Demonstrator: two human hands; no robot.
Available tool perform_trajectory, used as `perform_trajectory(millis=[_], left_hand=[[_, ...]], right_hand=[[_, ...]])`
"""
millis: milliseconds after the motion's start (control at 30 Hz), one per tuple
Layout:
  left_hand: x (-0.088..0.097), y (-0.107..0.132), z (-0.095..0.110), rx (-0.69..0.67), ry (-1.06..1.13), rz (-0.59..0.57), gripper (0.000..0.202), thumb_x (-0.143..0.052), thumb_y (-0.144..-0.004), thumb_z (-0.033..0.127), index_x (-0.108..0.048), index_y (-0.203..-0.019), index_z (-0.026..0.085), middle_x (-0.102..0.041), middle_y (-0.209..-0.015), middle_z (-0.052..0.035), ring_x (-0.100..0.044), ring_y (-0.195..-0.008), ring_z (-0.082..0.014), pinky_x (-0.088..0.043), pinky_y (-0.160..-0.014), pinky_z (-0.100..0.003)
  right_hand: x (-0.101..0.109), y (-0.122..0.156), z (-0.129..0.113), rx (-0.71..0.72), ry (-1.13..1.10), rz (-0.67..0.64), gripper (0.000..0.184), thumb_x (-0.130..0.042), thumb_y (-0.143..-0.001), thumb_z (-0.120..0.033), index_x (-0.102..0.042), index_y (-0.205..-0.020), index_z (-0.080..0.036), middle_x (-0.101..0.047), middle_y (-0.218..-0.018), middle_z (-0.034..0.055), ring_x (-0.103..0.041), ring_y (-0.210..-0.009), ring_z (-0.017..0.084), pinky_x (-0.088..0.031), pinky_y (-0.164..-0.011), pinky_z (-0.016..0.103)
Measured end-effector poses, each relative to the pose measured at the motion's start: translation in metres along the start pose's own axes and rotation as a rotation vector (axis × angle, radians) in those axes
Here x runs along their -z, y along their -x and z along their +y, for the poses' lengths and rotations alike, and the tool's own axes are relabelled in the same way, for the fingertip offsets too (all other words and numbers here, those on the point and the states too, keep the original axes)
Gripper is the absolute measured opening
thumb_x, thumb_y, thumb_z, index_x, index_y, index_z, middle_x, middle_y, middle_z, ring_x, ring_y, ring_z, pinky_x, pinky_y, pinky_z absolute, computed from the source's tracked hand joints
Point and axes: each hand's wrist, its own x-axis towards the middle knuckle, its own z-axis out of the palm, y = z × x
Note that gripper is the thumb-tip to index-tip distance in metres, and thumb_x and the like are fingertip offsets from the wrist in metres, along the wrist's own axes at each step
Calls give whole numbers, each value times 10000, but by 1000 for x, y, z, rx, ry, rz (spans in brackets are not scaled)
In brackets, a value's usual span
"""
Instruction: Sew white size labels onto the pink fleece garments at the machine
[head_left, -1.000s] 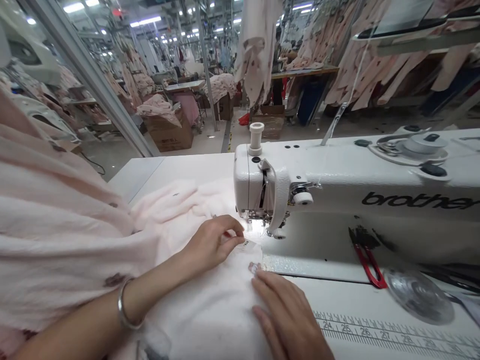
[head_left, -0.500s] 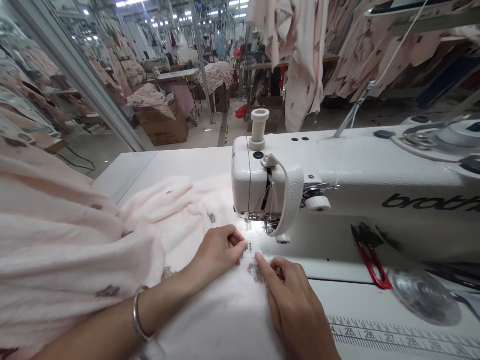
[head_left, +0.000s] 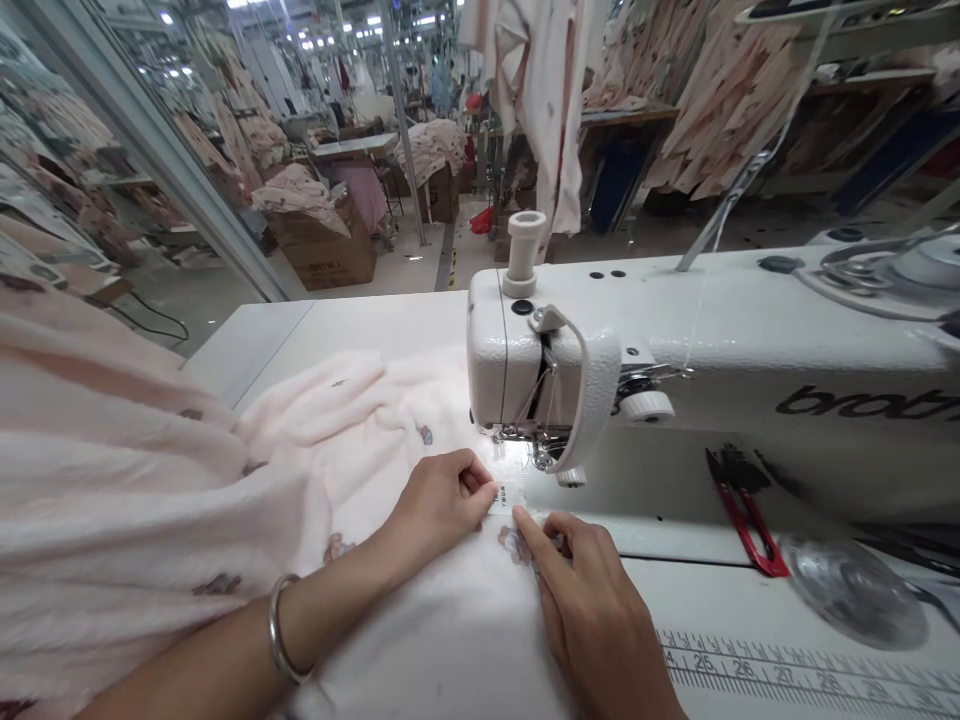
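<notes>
My left hand [head_left: 450, 495] pinches the left edge of a small white label [head_left: 508, 497] with dark print. The label lies on pale pink plush fabric [head_left: 442, 620] with small printed figures, just in front of the lit needle area of a white sewing machine [head_left: 525, 360]. My right hand [head_left: 589, 600] rests on the fabric's right edge, its index finger stretched out with the tip at the label's lower right corner. The other right fingers are bent and partly hidden. A metal bangle [head_left: 279, 630] circles my left wrist.
Red-handled snips [head_left: 750, 525] and a clear round disc [head_left: 855, 590] lie right of my right hand. A ruler scale [head_left: 787, 675] runs along the table's front. Bunched fabric [head_left: 112, 500] covers the left side. Beyond stand a cardboard box [head_left: 322, 240] and hanging garments [head_left: 525, 90].
The view has shifted slightly, and the hanging garment beyond the machine appears farther left. Both hands and the label keep nearly the same position at the machine.
</notes>
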Motion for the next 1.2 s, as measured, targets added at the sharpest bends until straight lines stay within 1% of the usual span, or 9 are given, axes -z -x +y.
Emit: perform_trajectory(millis=[100,233,300,433,700,900,1033,1133,1200], left_hand=[[4,8,1,-124,-162,37,138,-524,-827,277,-601,-842,163,-645,-753,-24,-601,-612,-140,-445,-572,-243],[18,31,1,-424,-498,112,268,-453,-886,200,-560,-1131,176,-603,-1078,-95,-621,-842,-196,-518,-721,-322],[24,41,-2,-596,-570,53,281,-407,-916,172,-563,-1150,155,-581,-1164,-116,-589,-1033,-221,-523,-861,-346],[25,46,-12,-853,-686,-82,365,-372,-951,174,-472,-1284,62,-495,-1348,-168,-390,-1325,-252,-404,-1081,-387],[21,34,-28,-920,-717,-176,508,-429,-924,205,-330,-1392,33,-374,-1436,-214,-250,-1396,-274,-341,-1121,-427],[20,32,-36,-924,-706,-168,536,-422,-930,215,-281,-1439,122,-331,-1473,-174,-253,-1399,-255,-328,-1127,-416],[18,30,-40,-944,-771,-137,516,-417,-938,225,-306,-1425,97,-325,-1474,-173,-232,-1408,-251,-315,-1141,-399],[17,30,-42,-957,-804,-118,496,-415,-940,233,-331,-1405,83,-323,-1475,-169,-223,-1410,-251,-322,-1140,-394],[17,29,-43,-972,-804,-112,486,-417,-939,237,-343,-1394,84,-327,-1473,-167,-228,-1408,-255,-331,-1136,-397]], right_hand=[[0,-2,-1,10,-3,72,406,-387,-876,-23,-564,-1230,-112,-522,-968,119,-486,-848,198,-440,-622,285],[1,-3,-2,34,-35,89,394,-420,-875,-19,-553,-1238,-99,-515,-974,124,-481,-833,193,-441,-610,280],[2,-3,-1,33,-31,73,395,-391,-882,-28,-556,-1233,-103,-514,-978,125,-472,-829,193,-453,-594,272],[2,-3,0,32,-8,41,396,-348,-889,-63,-571,-1213,-105,-511,-956,120,-464,-816,199,-479,-558,263],[2,-4,1,39,5,38,402,-354,-881,-61,-561,-1222,-100,-509,-961,122,-466,-823,208,-500,-569,287],[0,-1,0,41,-3,53,399,-359,-877,-50,-555,-1223,-89,-517,-960,124,-475,-824,208,-497,-581,292],[6,1,1,19,-43,22,414,-329,-886,-62,-529,-1244,-115,-526,-975,114,-502,-839,200,-499,-605,280],[15,-17,12,7,-38,-59,441,-302,-867,-52,-524,-1233,-153,-550,-1015,105,-547,-872,180,-495,-601,241],[19,-42,25,40,48,-84,403,-316,-830,-42,-606,-1072,-182,-587,-1027,96,-569,-892,188,-487,-598,245]])
